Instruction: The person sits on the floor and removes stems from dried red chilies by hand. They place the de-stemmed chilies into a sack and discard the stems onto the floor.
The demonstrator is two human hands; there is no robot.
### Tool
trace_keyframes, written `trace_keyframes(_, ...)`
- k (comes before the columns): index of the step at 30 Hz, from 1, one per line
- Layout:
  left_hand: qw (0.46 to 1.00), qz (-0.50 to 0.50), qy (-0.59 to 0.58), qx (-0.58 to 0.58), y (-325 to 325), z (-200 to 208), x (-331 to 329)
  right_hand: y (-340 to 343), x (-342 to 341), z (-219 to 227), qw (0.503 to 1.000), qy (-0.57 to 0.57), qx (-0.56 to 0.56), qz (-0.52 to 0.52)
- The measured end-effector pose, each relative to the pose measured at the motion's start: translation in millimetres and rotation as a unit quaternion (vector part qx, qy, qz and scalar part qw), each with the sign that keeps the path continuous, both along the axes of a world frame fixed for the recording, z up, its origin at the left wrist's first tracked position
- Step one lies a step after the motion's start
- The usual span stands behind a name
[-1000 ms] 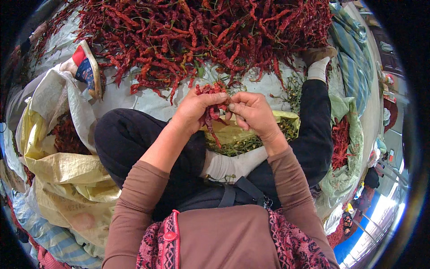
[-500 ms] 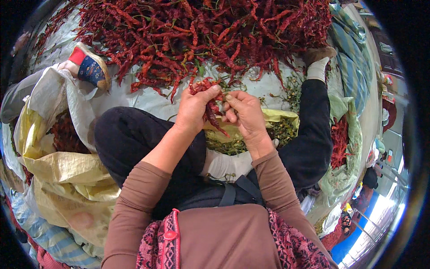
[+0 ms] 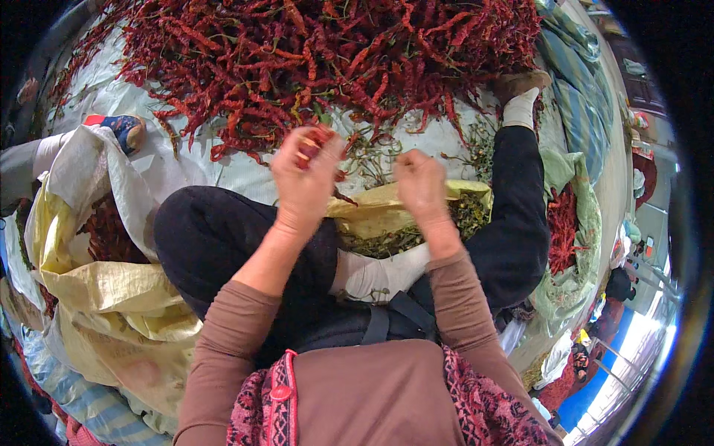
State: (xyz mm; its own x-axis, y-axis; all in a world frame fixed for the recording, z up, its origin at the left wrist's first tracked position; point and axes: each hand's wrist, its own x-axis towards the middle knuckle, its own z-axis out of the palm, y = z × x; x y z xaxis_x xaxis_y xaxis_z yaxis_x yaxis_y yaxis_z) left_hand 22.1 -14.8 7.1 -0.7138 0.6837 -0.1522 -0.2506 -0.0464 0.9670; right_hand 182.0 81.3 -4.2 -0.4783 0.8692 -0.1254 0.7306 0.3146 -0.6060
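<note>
A bunch of red chili peppers (image 3: pixel 315 141) is gripped in my left hand (image 3: pixel 303 186), in front of the big heap of dried red chilies (image 3: pixel 320 59). My right hand (image 3: pixel 422 186) is raised to the right of it, its fingers curled together and slightly blurred; whether something small is pinched in them I cannot make out. Just below the right hand lies a yellow sack (image 3: pixel 379 209) holding green stems and stalks (image 3: pixel 401 239). Loose stems (image 3: pixel 372 157) are scattered on the white sheet between the two hands.
On the left stands an open pale woven sack (image 3: pixel 111 286) with dark red chilies inside. A greenish sack of red chilies (image 3: pixel 565 230) is at the right. My bent legs (image 3: pixel 216 238) frame the yellow sack. Another person's shoe (image 3: pixel 123 132) rests at the upper left.
My hands have moved apart: the left went a little to the left with the chilies, the right to the right, away from the bunch. The shoe at the upper left has shifted leftward.
</note>
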Motion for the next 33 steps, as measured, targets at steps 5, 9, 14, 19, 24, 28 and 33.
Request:
trace_keyframes(5,0.963,0.067,-0.262,0.022,2.8,-10.8,-24.0,21.0,-4.4,15.8,0.971,-0.096,0.194,0.099)
trace_keyframes(9,0.961,0.039,-0.274,0.008,2.3,-16.7,-20.7,18.4,-44.1,-17.2,0.967,-0.067,0.134,0.207)
trace_keyframes(14,0.954,0.037,-0.295,-0.041,4.0,-5.9,-20.7,15.9,-47.3,-33.6,0.952,-0.139,0.137,0.236)
trace_keyframes(19,0.969,-0.058,-0.236,-0.039,4.3,-18.6,-15.4,22.3,-23.3,-36.5,0.991,0.089,-0.013,0.097)
trace_keyframes(24,0.961,-0.104,-0.238,-0.092,8.2,-22.2,-5.4,0.3,-18.3,-3.2,0.958,0.131,-0.256,-0.018)
trace_keyframes(28,0.959,-0.110,-0.246,-0.088,7.7,-23.2,-2.9,-17.1,-21.0,0.3,0.979,0.147,-0.099,0.099)
trace_keyframes(33,0.962,-0.032,-0.269,-0.031,6.6,-27.6,-15.5,8.7,12.8,-9.7,0.966,-0.127,0.125,0.187)
